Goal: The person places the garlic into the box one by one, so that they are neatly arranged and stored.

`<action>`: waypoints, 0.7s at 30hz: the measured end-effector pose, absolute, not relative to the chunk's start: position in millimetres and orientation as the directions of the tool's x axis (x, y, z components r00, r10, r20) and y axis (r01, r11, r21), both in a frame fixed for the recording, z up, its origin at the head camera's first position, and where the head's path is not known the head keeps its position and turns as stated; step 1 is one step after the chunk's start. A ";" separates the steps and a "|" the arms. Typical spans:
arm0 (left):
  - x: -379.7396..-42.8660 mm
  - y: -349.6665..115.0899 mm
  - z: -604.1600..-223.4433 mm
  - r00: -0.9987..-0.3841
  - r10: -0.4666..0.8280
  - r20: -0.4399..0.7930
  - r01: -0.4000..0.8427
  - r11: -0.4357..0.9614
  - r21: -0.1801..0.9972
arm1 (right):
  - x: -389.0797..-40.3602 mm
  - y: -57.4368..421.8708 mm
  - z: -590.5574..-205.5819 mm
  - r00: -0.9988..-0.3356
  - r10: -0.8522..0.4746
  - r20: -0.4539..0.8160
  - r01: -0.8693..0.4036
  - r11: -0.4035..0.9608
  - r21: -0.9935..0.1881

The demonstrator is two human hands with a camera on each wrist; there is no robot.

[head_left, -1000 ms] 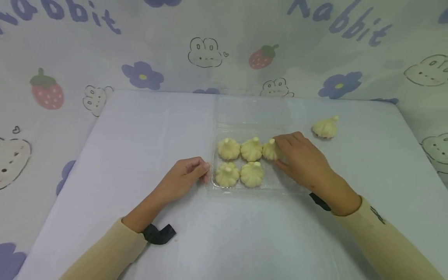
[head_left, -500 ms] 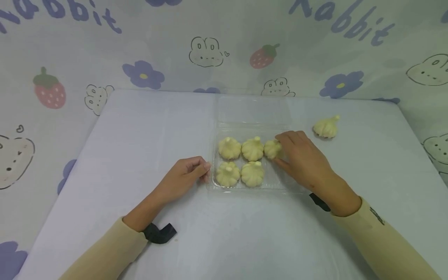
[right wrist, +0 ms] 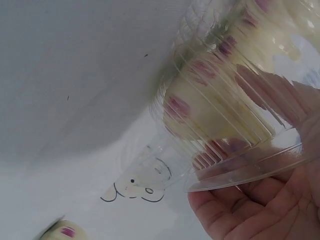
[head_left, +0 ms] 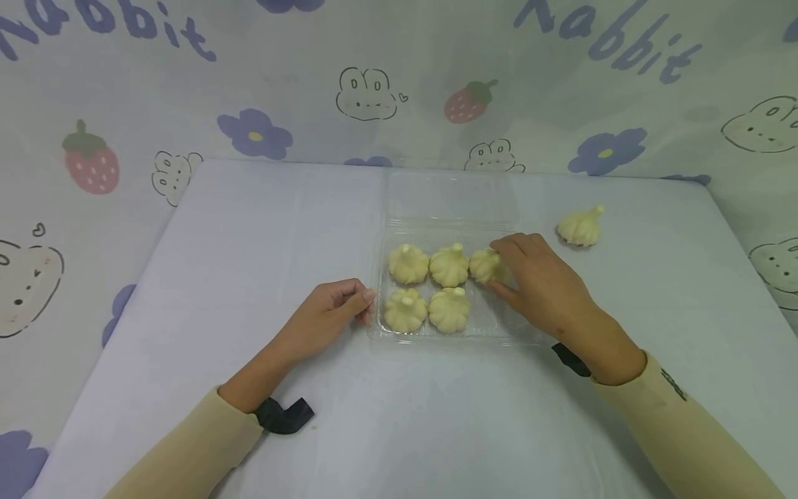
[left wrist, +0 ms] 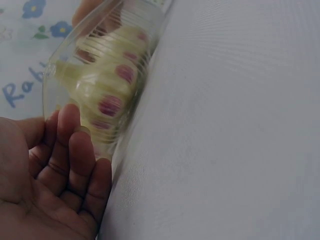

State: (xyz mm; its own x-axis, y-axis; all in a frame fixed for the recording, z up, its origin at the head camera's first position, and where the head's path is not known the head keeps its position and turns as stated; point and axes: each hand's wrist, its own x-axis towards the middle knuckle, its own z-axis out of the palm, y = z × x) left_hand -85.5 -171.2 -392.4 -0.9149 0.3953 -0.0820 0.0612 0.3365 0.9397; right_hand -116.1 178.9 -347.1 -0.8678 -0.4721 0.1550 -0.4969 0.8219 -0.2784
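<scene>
An open clear plastic clamshell box (head_left: 492, 326) holds several pale garlic bulbs (head_left: 449, 310) in two rows. At its left edge my left hand (head_left: 330, 312) pinches the rim between thumb and fingers; in the left wrist view, fingertips (left wrist: 70, 120) lie against the clear wall. My right hand (head_left: 542, 284) reaches over the right side and holds the back-right garlic bulb (head_left: 483, 266) between thumb and fingers. Through the ribbed wall in the right wrist view, that bulb (right wrist: 210, 100) shows purple marks, with some fingers (right wrist: 255, 207) outside below the rim.
One loose garlic bulb (head_left: 580, 227) lies on the white table (head_left: 399, 423) behind and right of the box. The clear lid (head_left: 449, 195) lies folded back toward the patterned cloth backdrop (head_left: 411, 41). Black straps (head_left: 283, 417) hang at the wrists.
My right hand has shifted slightly to the right, and the bulb's stem at its fingers has leaned toward the hand. My left hand has stayed at the box's edge.
</scene>
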 end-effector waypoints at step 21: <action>-84.9 -170.0 -391.8 -0.919 0.383 -0.096 0.051 0.357 0.933 | -107.8 191.7 -328.9 -0.890 -0.430 0.152 -0.456 0.834 -0.310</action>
